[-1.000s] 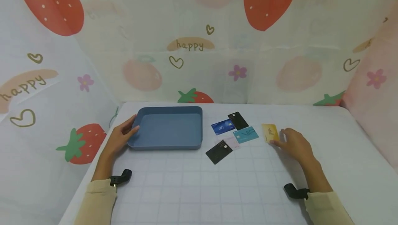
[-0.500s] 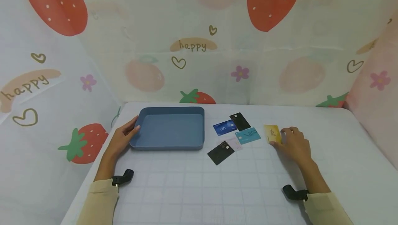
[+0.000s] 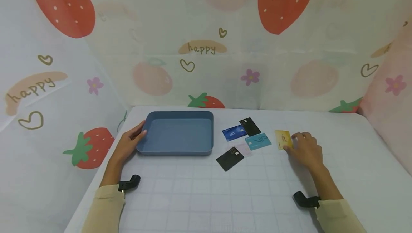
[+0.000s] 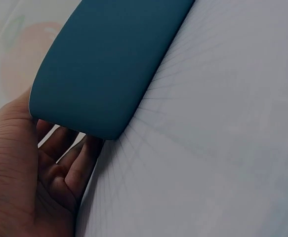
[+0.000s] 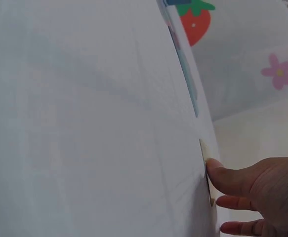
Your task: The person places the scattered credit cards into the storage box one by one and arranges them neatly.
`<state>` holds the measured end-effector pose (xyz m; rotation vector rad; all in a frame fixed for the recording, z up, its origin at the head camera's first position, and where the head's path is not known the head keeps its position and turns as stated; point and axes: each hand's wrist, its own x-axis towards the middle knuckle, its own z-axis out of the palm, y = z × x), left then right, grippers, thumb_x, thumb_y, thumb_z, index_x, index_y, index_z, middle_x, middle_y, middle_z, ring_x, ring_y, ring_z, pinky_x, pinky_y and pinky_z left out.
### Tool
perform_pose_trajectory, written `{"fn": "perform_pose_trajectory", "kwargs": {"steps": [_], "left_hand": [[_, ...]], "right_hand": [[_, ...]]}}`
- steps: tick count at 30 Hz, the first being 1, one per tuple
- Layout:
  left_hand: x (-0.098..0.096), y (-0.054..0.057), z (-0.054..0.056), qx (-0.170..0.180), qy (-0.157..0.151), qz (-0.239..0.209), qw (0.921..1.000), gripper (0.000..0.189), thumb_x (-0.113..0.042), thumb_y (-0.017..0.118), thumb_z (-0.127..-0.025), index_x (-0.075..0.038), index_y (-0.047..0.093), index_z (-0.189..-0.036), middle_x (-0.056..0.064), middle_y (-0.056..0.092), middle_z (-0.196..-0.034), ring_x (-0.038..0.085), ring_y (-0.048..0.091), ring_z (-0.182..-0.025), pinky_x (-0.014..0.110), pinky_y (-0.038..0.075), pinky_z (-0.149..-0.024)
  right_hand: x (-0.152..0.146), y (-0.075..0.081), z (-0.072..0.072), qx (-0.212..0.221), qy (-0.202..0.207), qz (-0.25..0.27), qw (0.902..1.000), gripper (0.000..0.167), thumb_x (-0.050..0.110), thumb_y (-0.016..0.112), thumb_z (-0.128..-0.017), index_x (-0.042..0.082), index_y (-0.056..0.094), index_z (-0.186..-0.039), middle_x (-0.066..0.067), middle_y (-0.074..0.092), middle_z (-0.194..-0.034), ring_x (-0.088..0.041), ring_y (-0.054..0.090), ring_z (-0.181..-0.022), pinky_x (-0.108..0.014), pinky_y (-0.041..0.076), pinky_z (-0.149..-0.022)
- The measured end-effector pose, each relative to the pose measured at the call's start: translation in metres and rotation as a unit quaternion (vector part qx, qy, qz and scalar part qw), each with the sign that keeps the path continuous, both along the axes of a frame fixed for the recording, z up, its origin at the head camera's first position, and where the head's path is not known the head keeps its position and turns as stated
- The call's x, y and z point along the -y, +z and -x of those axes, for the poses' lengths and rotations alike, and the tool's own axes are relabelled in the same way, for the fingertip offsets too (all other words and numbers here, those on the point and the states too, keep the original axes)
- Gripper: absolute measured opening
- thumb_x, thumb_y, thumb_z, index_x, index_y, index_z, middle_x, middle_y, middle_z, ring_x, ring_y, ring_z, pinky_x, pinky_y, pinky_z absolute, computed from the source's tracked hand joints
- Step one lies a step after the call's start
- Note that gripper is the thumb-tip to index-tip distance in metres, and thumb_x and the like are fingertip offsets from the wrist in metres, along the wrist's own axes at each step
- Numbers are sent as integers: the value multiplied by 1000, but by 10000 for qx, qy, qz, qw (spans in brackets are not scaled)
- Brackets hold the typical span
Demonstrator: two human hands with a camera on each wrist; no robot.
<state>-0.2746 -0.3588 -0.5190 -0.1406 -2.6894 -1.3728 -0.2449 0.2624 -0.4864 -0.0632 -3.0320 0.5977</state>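
My left hand (image 3: 128, 142) holds the left side of a blue rectangular tray (image 3: 207, 149), thumb over the rim and the other fingers along the outside. The left wrist view shows those fingers bent by the end wall of the tray (image 4: 99, 74). A yellow bank card (image 3: 281, 139) lies at the right. My right hand (image 3: 305, 150) pinches the right edge of this card, with the thumb at its near corner. In the right wrist view the thumb of the right hand (image 5: 267, 190) presses on the edge of the card (image 5: 204, 150), seen nearly edge-on.
Between the tray and the yellow card lie a blue card (image 3: 233, 132), a black card (image 3: 251, 127), a teal card (image 3: 258, 141), a pale pink card (image 3: 245, 150) and another black card (image 3: 230, 159), some overlapping. A strawberry-print cloth (image 3: 276, 54) hangs behind the white table (image 3: 193, 197).
The right hand's fingers have curled in closer at the yellow card's edge. The head view has shifted slightly; tray, cards and left hand keep their places.
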Motion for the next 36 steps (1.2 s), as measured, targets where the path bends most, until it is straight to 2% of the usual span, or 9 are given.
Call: {"fn": "perform_pose_trajectory", "kwargs": {"steps": [3,7,11,16,23,26,30,33,36], "left_hand": [[0,-1,0,-13,8,-13,10000,59,-35,58,-105,-21,37,-158,7,38,-160,31,37,-147,51,32,-117],[-1,0,1,-19,-85,-52,9999,58,-33,57,-105,-21,37,-158,5,38,-160,29,37,-147,51,32,-117],[-2,4,2,-30,-184,-111,9998,57,-32,57,-106,-20,37,-158,5,38,-160,28,37,-147,50,32,-117],[-1,8,2,-32,-181,-106,9998,57,-31,57,-106,-19,38,-158,7,39,-160,29,37,-147,51,32,-117],[0,9,1,16,-323,-364,9988,54,-26,55,-107,-17,38,-157,8,37,-161,28,33,-149,34,32,-119],[-6,22,-7,108,-351,-464,9982,54,-20,54,-107,-10,38,-157,12,36,-160,32,31,-149,42,29,-120],[-5,20,-8,159,-317,-503,9981,53,-21,55,-107,-12,38,-157,11,37,-160,31,31,-150,47,28,-120],[2,8,-4,132,-252,-517,9983,54,-26,55,-107,-18,39,-157,6,37,-161,27,31,-150,45,29,-120],[3,9,-6,110,-229,-546,9982,54,-25,55,-106,-16,39,-157,8,37,-161,29,31,-150,50,27,-120]], "right_hand": [[-2,2,-2,65,25,124,9999,51,25,71,-93,-6,54,-129,-40,36,-142,-59,37,-125,-74,39,-92],[-6,6,-3,263,48,233,9994,55,32,70,-94,-7,54,-129,-41,35,-142,-59,34,-125,-74,37,-93],[-7,10,2,415,12,105,9991,64,41,74,-91,-8,54,-127,-41,37,-137,-57,36,-121,-71,39,-91],[-9,10,11,626,-47,181,9979,58,34,76,-89,-8,56,-124,-41,38,-134,-56,36,-119,-69,39,-92],[-8,5,14,653,-173,190,9975,68,48,78,-85,-8,57,-120,-39,43,-128,-55,38,-117,-70,38,-90],[-5,5,15,652,-230,140,9975,67,45,80,-84,-10,57,-118,-38,44,-125,-54,39,-114,-68,38,-89],[-3,9,13,704,-303,131,9970,59,35,79,-87,-11,59,-116,-40,42,-126,-55,37,-117,-70,37,-91],[-1,11,13,664,-252,132,9974,61,39,79,-87,-11,59,-115,-39,43,-124,-55,38,-115,-69,38,-90],[3,12,13,601,-239,117,9978,66,45,80,-84,-9,58,-113,-36,45,-118,-52,39,-110,-66,38,-86]]}}
